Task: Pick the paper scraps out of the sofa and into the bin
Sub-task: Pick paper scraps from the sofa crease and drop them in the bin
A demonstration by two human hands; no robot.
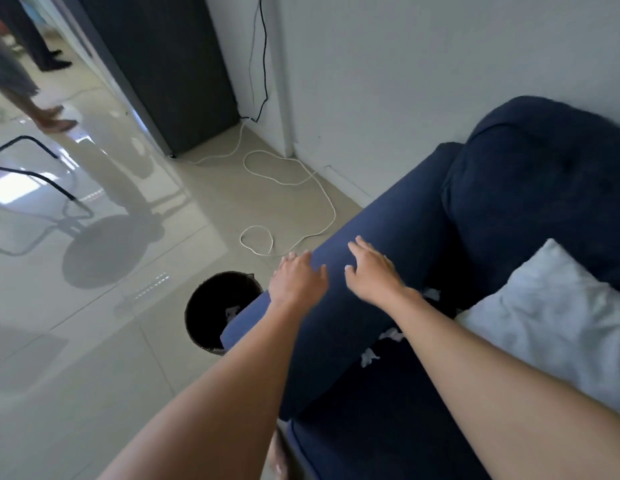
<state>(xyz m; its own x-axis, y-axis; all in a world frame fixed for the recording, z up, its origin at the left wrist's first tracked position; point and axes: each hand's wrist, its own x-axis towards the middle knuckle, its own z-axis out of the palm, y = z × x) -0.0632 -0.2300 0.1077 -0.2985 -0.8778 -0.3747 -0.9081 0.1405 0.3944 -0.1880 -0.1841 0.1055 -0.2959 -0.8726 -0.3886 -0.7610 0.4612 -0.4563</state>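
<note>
L hand (296,280), R hand (372,271): flat, fingers spread.

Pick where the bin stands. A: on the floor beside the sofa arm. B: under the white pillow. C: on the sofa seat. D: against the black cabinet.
A: the round black bin sits on the tiled floor, right beside the end of the blue sofa arm.

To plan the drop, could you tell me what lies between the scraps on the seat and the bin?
Head view: the sofa armrest lies between the paper scraps and the bin.
</note>
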